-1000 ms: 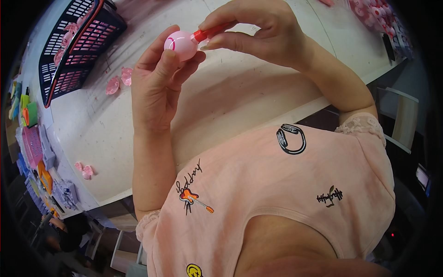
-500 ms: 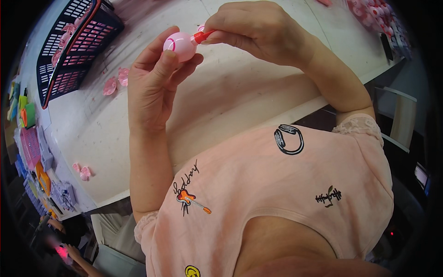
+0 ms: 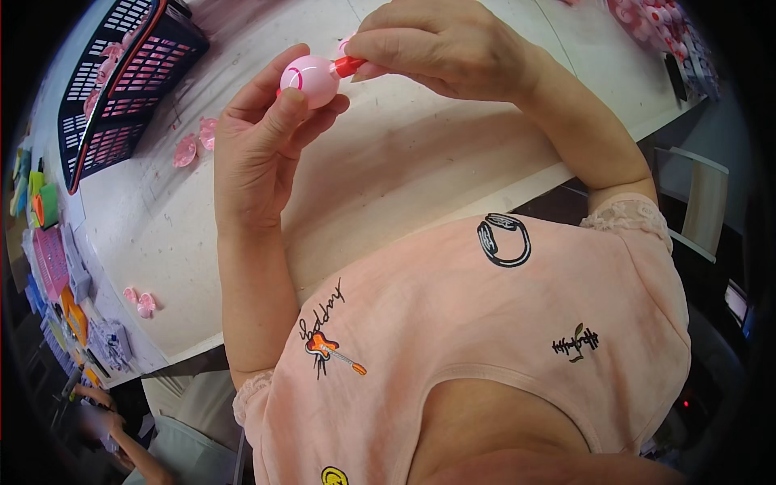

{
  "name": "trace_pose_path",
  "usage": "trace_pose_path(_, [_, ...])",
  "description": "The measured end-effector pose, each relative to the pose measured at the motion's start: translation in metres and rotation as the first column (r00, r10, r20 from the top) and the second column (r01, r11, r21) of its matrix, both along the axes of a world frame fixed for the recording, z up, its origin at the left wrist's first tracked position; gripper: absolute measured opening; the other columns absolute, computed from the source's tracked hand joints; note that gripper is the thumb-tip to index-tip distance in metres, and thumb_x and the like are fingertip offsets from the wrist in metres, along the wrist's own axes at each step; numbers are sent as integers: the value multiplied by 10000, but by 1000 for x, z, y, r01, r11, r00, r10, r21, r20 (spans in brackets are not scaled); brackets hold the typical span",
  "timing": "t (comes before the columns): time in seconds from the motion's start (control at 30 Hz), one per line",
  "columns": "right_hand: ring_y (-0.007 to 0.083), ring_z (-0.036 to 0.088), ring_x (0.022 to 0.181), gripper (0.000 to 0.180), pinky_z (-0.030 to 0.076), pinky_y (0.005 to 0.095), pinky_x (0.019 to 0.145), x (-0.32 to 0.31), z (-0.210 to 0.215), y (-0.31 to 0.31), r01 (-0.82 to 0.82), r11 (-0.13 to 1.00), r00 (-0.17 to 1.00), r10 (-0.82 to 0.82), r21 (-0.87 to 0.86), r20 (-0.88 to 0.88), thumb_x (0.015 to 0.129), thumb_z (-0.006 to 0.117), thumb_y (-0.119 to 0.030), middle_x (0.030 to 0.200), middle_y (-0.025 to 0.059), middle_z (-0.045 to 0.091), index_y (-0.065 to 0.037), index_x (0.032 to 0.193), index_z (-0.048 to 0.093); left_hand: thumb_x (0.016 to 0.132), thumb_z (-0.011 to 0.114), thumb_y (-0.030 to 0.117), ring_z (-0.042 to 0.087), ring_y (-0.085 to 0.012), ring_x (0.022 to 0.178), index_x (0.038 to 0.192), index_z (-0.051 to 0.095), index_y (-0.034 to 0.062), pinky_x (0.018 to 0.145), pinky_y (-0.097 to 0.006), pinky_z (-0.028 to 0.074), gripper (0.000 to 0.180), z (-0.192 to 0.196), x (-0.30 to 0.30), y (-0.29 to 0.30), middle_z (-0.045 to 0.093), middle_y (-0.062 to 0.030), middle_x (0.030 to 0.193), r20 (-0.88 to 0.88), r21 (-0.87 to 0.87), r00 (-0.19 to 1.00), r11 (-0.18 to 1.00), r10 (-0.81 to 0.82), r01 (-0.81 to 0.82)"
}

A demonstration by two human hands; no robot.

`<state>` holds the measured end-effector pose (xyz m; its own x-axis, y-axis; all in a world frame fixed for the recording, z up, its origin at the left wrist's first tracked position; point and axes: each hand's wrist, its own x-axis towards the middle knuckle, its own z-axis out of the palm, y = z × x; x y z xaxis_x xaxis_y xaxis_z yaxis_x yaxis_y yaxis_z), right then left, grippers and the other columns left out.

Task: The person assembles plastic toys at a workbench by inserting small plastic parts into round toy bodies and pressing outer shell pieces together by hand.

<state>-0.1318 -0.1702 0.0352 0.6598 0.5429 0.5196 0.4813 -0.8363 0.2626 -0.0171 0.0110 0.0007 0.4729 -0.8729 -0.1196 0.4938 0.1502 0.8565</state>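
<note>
My left hand [image 3: 263,133] grips a glossy pink ball [image 3: 311,79] with a darker pink curved line on it; the thumb presses its front and the fingers wrap beneath. From the ball's right side sticks a short pale neck joined to a red tube-like piece [image 3: 347,66]. Fingertips of my right hand [image 3: 453,52] pinch that red piece, hiding its far end. Just behind those fingertips a small pink thing [image 3: 345,44] shows in part.
At the far left a dark blue basket [image 3: 133,117] holds pink pieces. Loose translucent pink pieces [image 3: 186,151] lie beside it, and a pink bow-like piece [image 3: 141,301] nearer. Pink-and-white items [image 3: 651,36] are heaped far right. Another person's arm [image 3: 133,453] shows lower left.
Both hands and the ball have shifted slightly left in view, along with the surroundings. My right fingers still pinch the red piece, and a little more of it shows.
</note>
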Motion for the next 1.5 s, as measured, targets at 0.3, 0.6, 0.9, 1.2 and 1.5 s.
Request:
trace_pose_path(0.3, [251, 533, 567, 91, 419, 318, 503, -2, -13, 7, 57, 934, 993, -17, 354, -115, 758, 606, -105, 656, 100, 529, -44, 749, 540, 816, 599, 220, 627, -206, 779, 1121, 489, -60, 703, -256, 543, 429, 3, 1, 1, 603, -152, 916, -31, 66, 999, 997, -41, 43])
trace_pose_path(0.6, [220, 497, 519, 161, 394, 280, 486, -3, -15, 16, 183, 468, 936, 186, 865, -299, 846, 530, -111, 600, 122, 495, -14, 718, 542, 800, 619, 196, 627, -205, 778, 1109, 507, -48, 706, -274, 542, 409, 3, 0, 1, 605, -139, 915, 16, 62, 1000, 998, 2, -3])
trace_pose_path(0.9, [249, 492, 520, 173, 391, 301, 471, 1, -13, 11, 176, 832, 958, -21, 527, -286, 829, 542, -120, 594, 104, 482, -29, 686, 507, 778, 634, 152, 631, -212, 774, 1095, 533, -26, 717, -307, 536, 378, 4, -2, 1, 616, -121, 894, 74, 69, 996, 996, 58, -63])
trace_pose_path(1.2, [261, 468, 476, 131, 378, 336, 448, 2, -17, 5, 57, 956, 998, -44, 289, -51, 753, 597, -123, 571, 87, 452, -49, 724, 494, 761, 647, 120, 631, -206, 777, 1101, 530, -22, 728, -313, 533, 387, 6, -1, 1, 620, -120, 899, 103, 61, 994, 997, 41, -48])
trace_pose_path(1.5, [290, 533, 558, 168, 420, 323, 499, -6, 1, 21, 240, 795, 947, -65, 558, -314, 828, 549, -168, 622, 122, 520, -44, 715, 540, 757, 648, 101, 629, -220, 790, 1105, 523, -32, 752, -336, 531, 392, 5, -2, 0, 617, -130, 904, 119, 42, 991, 996, 69, -74])
